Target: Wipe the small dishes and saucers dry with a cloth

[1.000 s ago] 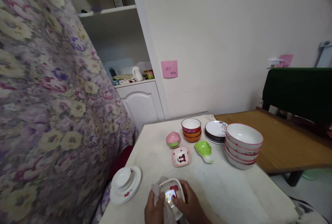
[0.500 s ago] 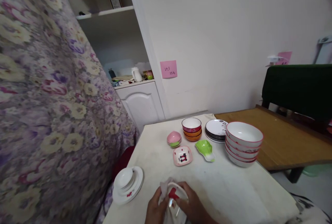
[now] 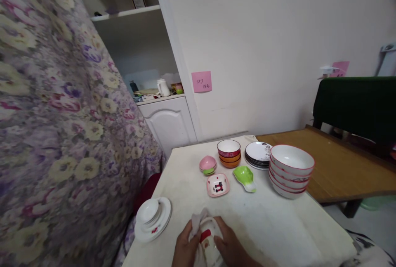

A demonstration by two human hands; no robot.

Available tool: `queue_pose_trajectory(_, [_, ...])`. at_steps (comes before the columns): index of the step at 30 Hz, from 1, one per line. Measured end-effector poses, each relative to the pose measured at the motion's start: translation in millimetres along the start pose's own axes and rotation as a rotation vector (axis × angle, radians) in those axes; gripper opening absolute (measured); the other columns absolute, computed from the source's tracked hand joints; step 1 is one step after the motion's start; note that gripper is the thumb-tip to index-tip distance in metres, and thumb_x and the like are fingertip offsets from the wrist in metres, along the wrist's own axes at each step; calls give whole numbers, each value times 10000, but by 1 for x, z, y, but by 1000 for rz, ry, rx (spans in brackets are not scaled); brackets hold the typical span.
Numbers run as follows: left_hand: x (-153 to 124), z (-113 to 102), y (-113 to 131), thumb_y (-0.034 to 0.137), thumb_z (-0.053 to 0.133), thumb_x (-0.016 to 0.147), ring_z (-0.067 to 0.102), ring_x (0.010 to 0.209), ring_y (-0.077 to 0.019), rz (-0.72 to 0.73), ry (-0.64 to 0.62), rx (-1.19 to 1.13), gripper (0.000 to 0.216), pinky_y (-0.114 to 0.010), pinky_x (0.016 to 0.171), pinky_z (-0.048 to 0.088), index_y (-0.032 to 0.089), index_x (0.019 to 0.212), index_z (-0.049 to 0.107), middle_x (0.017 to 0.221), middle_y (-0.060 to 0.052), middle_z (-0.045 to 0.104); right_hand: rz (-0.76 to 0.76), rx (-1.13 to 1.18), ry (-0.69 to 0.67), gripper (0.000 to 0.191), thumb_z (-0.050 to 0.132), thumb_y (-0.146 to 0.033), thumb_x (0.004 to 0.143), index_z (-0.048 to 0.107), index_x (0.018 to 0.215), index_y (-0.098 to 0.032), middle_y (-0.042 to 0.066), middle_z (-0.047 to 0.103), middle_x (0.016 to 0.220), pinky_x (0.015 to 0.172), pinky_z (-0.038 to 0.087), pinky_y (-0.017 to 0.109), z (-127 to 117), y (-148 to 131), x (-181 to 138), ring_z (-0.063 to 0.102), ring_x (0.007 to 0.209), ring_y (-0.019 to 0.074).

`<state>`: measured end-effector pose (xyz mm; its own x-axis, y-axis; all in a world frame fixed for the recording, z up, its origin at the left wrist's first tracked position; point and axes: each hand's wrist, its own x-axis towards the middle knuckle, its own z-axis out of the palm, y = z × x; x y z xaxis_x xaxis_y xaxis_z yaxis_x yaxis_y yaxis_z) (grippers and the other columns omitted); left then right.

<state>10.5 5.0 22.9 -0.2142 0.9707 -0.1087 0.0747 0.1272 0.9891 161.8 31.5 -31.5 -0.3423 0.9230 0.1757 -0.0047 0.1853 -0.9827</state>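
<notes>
A small white dish (image 3: pixel 210 244) with a red pattern is held between my two hands near the front of the table. My left hand (image 3: pixel 185 245) is closed on a pale cloth (image 3: pixel 199 220), which is pressed to the dish's left rim. On the other side, my right hand (image 3: pixel 229 242) grips the dish with the thumb over its inner face and the fingers behind. Just beyond the hands lies a square pink-rimmed dish (image 3: pixel 218 185) with a dark animal picture. The lower part of the cloth and the dish's underside are hidden.
To the left, small white bowls (image 3: pixel 147 211) sit on white plates (image 3: pixel 167 214). Farther back stand pink bowls (image 3: pixel 207 164), a bowl stack (image 3: pixel 229 153), a green leaf-shaped dish (image 3: pixel 245 178), dark-edged plates (image 3: pixel 258 152) and red-rimmed bowls (image 3: pixel 291 172). A floral curtain (image 3: pixel 62 135) hangs along the left.
The dish has turned slightly in my hands, and its red pattern shows at a different angle. The cloth's top corner stands a little higher and farther right.
</notes>
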Motion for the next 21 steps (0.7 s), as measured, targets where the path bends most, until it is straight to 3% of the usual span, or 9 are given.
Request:
queue_pose_trajectory(2, [1,2,-7,395,666,676,671,941,-262,-29,83,-37,477,-324,830,505,145,1081,632,988,-62,743,-31,88,20,349,505,-158,733,584,1071,-193,55,674,1005,883,465,349,0,-5,1,618,958,223])
queue_pose_trajectory(4, [-1,7,-18,461,644,675,678,886,-274,-84,281,-31,507,-343,776,513,152,1077,616,875,-51,744,-38,157,63,338,549,-209,737,568,1074,-189,55,671,1013,870,469,353,1,-4,2,618,954,231])
queue_pose_trajectory(7, [-9,13,-26,522,647,647,678,837,-294,-154,457,66,562,-371,750,513,157,1073,618,794,-50,735,-5,97,111,342,538,-272,775,551,1105,-184,78,658,1064,898,449,375,2,5,2,601,994,249])
queue_pose_trajectory(9, [-13,13,-21,516,654,648,677,864,-294,-133,366,91,552,-365,782,513,154,1063,635,841,-60,746,32,15,122,326,478,-273,808,548,1113,-183,97,645,1105,938,420,394,3,10,1,578,1042,257])
queue_pose_trajectory(13, [-11,2,-1,446,652,684,651,987,-288,-18,33,125,506,-351,897,480,142,1088,644,1038,-79,734,31,-21,54,237,438,-210,804,586,988,-203,61,668,971,897,439,365,2,9,-2,601,960,231])
queue_pose_trajectory(15, [-7,-1,5,424,658,678,640,1016,-294,-6,-29,150,481,-360,933,461,135,1062,661,1034,-86,735,8,-11,16,207,462,-183,782,598,936,-207,40,671,913,857,457,347,2,4,-2,613,906,219])
queue_pose_trajectory(18, [-5,0,4,436,661,660,651,989,-296,-15,64,99,467,-357,902,478,146,1025,670,976,-75,746,-21,51,38,283,534,-155,727,577,1002,-203,35,671,954,837,468,334,3,-4,-1,617,906,215])
queue_pose_trajectory(21, [-6,6,-8,477,618,677,668,929,-293,-70,328,84,501,-367,845,496,158,1063,633,901,-60,748,-22,134,82,351,561,-170,731,536,1079,-204,48,677,1013,835,476,332,6,-4,0,627,931,218])
